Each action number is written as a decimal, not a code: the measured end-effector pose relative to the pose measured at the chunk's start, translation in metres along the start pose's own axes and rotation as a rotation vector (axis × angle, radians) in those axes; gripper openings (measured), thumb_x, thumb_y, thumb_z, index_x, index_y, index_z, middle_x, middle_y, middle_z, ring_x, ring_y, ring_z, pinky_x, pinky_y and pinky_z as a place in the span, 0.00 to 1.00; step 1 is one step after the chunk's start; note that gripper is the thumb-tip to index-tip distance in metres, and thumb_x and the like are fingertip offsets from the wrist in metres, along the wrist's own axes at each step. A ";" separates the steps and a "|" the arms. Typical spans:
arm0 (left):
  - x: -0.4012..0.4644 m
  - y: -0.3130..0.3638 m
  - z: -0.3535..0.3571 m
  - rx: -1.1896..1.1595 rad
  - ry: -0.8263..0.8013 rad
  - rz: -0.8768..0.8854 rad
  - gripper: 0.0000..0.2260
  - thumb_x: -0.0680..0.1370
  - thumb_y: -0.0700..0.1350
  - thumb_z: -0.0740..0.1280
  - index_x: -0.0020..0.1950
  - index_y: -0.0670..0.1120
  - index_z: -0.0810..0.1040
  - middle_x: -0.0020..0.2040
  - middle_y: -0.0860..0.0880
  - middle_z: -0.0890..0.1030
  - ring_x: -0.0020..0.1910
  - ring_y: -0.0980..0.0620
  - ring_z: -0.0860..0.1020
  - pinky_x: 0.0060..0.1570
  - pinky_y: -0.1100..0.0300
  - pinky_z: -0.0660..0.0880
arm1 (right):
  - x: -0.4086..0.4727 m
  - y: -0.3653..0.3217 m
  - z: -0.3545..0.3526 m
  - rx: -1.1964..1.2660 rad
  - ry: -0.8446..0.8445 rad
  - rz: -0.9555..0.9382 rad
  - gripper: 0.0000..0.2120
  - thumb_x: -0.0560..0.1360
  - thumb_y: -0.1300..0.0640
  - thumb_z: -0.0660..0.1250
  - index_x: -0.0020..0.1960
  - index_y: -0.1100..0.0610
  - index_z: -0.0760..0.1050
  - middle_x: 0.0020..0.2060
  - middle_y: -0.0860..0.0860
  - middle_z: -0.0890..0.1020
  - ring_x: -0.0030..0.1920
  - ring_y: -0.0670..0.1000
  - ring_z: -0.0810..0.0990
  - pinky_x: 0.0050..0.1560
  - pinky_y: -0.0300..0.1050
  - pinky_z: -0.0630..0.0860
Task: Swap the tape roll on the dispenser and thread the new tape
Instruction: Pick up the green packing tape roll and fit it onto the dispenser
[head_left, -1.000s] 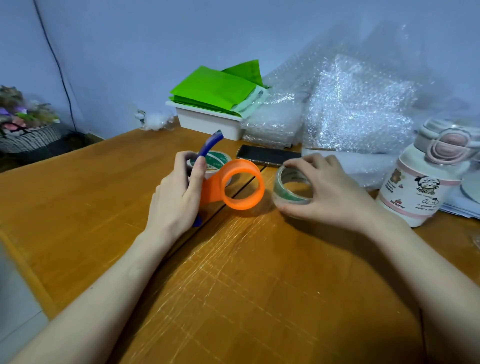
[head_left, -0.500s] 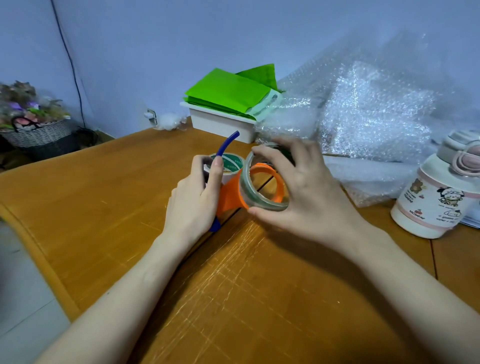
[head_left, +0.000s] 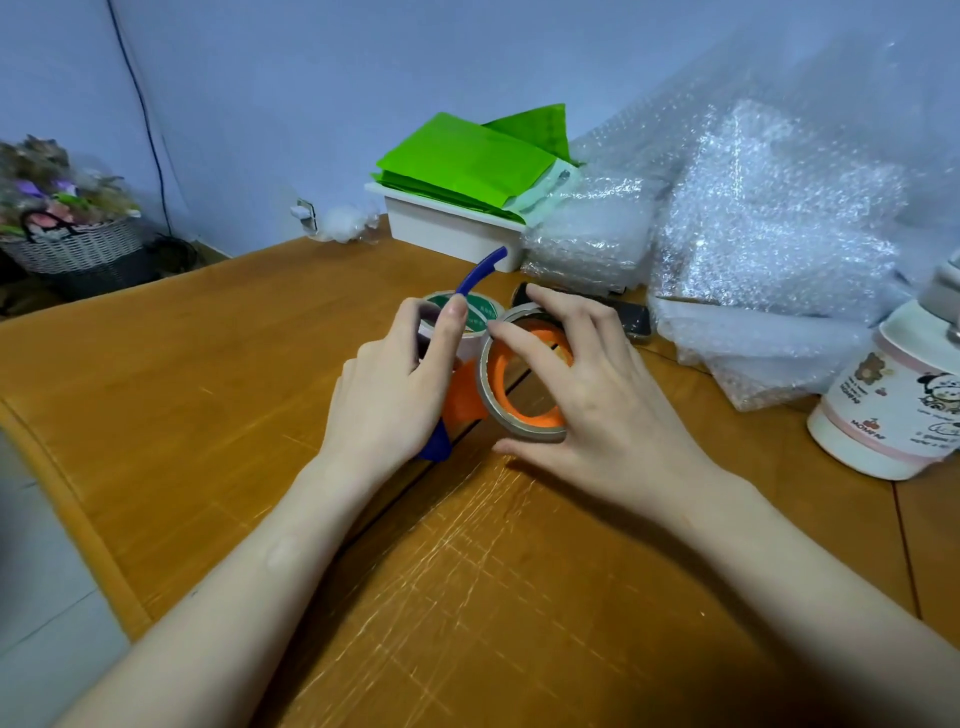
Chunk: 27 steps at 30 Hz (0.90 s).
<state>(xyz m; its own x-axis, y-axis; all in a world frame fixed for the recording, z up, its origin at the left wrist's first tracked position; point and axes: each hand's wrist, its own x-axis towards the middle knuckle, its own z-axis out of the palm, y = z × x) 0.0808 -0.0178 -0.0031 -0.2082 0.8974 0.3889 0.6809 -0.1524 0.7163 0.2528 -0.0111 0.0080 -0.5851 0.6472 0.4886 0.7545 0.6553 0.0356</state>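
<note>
Wooden table (head_left: 208, 415), near edge: two forearms reaching in. Left hand (head_left: 389, 395) gripping blue handle (head_left: 480, 270) of orange dispenser (head_left: 467, 400), held above table centre. Right hand (head_left: 587, 410), fingers spread around clear tape roll (head_left: 485, 379) (seated over dispenser's orange ring). Just behind: second roll (head_left: 480, 312) with green label, then dark phone (head_left: 634, 319). Far edge: white box (head_left: 447, 228) under green sheets (head_left: 467, 161), bubble wrap (head_left: 769, 218); right edge: printed bottle (head_left: 893, 405).

At center frame, a left hand (head_left: 387, 400) grips an orange tape dispenser (head_left: 470, 400) by its blue handle (head_left: 475, 273) while the right hand (head_left: 582, 400) holds a clear tape roll (head_left: 485, 384) around its hub, above a scratched wooden tabletop (head_left: 208, 405). A white bottle (head_left: 893, 405) stands at right.
</note>
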 end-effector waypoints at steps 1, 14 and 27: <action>0.001 -0.001 -0.001 -0.024 -0.010 -0.020 0.27 0.75 0.67 0.44 0.58 0.52 0.71 0.40 0.54 0.81 0.35 0.56 0.78 0.33 0.60 0.68 | 0.000 0.001 0.002 -0.005 -0.014 -0.005 0.43 0.62 0.41 0.74 0.71 0.49 0.59 0.72 0.56 0.61 0.71 0.56 0.57 0.66 0.54 0.66; 0.001 -0.004 -0.004 -0.053 -0.088 -0.046 0.25 0.76 0.69 0.48 0.55 0.57 0.76 0.40 0.54 0.82 0.38 0.56 0.79 0.36 0.61 0.72 | -0.003 0.011 -0.006 0.112 -0.110 -0.052 0.43 0.66 0.48 0.71 0.73 0.43 0.50 0.74 0.51 0.49 0.73 0.51 0.49 0.62 0.47 0.71; 0.002 -0.004 -0.005 -0.115 -0.147 0.027 0.22 0.72 0.69 0.55 0.47 0.58 0.82 0.42 0.60 0.79 0.43 0.58 0.77 0.36 0.70 0.68 | -0.002 0.009 -0.015 0.159 -0.077 0.006 0.56 0.61 0.42 0.75 0.74 0.42 0.38 0.75 0.47 0.43 0.72 0.53 0.57 0.61 0.50 0.73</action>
<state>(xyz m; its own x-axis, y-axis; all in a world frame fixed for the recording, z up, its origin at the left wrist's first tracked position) 0.0738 -0.0177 -0.0026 -0.0807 0.9419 0.3261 0.5980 -0.2160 0.7718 0.2647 -0.0125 0.0209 -0.6063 0.6754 0.4197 0.7051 0.7007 -0.1090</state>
